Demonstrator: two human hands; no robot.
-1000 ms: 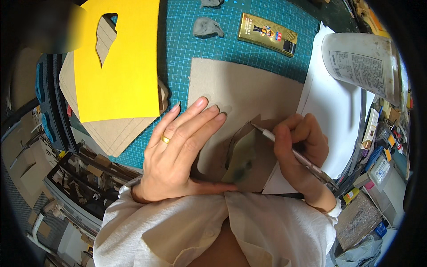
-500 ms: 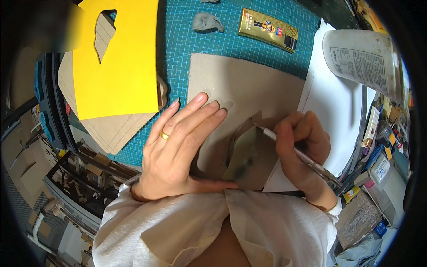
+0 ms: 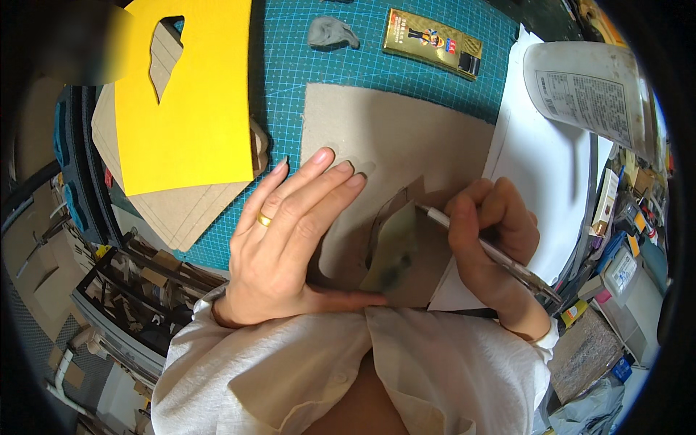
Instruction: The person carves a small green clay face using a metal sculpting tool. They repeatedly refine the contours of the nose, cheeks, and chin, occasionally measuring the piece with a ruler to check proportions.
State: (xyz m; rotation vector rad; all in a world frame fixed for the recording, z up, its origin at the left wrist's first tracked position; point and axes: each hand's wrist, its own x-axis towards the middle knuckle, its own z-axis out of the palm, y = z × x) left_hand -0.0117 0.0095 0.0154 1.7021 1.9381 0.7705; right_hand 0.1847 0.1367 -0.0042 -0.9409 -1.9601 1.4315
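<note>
My left hand (image 3: 286, 228) lies flat with fingers stretched over the left part of a grey-brown cardboard sheet (image 3: 406, 130). Its thumb reaches to the lower end of a pale green, leaf-shaped piece (image 3: 395, 250) with a dark smudge. In my right hand (image 3: 493, 232) is a slim pen-like tool (image 3: 500, 255), its tip at the right side of that piece near the upper point. A curved dark outline shows on the cardboard along the piece's left edge. Whether the tip touches the cardboard, I cannot tell.
A green gridded cutting mat (image 3: 286, 58) lies underneath. On it are a yellow sheet with a cutout (image 3: 210, 130) over cardboard pieces (image 3: 174, 217), a grey putty-like lump (image 3: 332, 33) and a gold box (image 3: 433, 43). White paper (image 3: 540, 196) and a whitish container (image 3: 587, 90) stand to the right.
The tool's tip has shifted very slightly down along the right side of the green piece. The whole view has moved a little; my left hand stays in place on the cardboard.
</note>
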